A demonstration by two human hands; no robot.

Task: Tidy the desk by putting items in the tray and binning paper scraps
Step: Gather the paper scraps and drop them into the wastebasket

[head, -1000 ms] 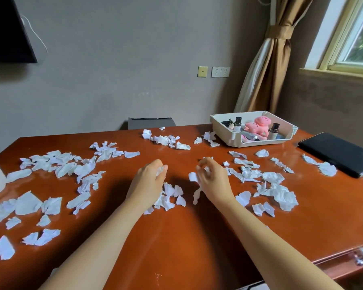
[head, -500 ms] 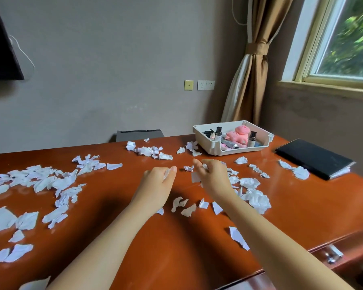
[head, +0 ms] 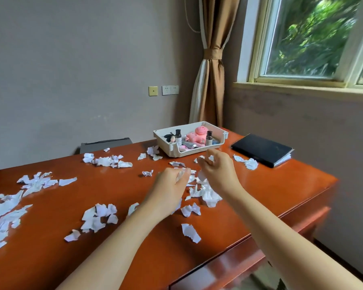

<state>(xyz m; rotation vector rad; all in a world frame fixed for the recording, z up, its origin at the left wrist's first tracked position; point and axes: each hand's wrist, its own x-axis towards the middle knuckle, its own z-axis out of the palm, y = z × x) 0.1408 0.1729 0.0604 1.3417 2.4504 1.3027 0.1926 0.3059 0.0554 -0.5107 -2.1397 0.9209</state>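
Note:
White torn paper scraps (head: 99, 216) lie scattered over the red-brown desk (head: 124, 191). My left hand (head: 170, 187) hovers over a cluster of scraps near the desk's middle right, fingers curled round a white scrap. My right hand (head: 218, 170) is just right of it, fingers curled, with bits of white paper showing at its fingertips. A white tray (head: 216, 143) at the back holds a pink plush toy (head: 196, 136), two small dark-capped bottles (head: 178, 137) and other small items.
A black notebook (head: 260, 149) lies at the desk's right end, scraps (head: 247, 163) beside it. A grey chair back (head: 105, 144) shows behind the desk. More scraps (head: 6, 208) cover the left side. The desk's right edge and front drawer are close to my right arm.
The view has swung right and up. Both hands have moved farther across the desk toward the tray, over the right cluster of scraps, still holding paper.

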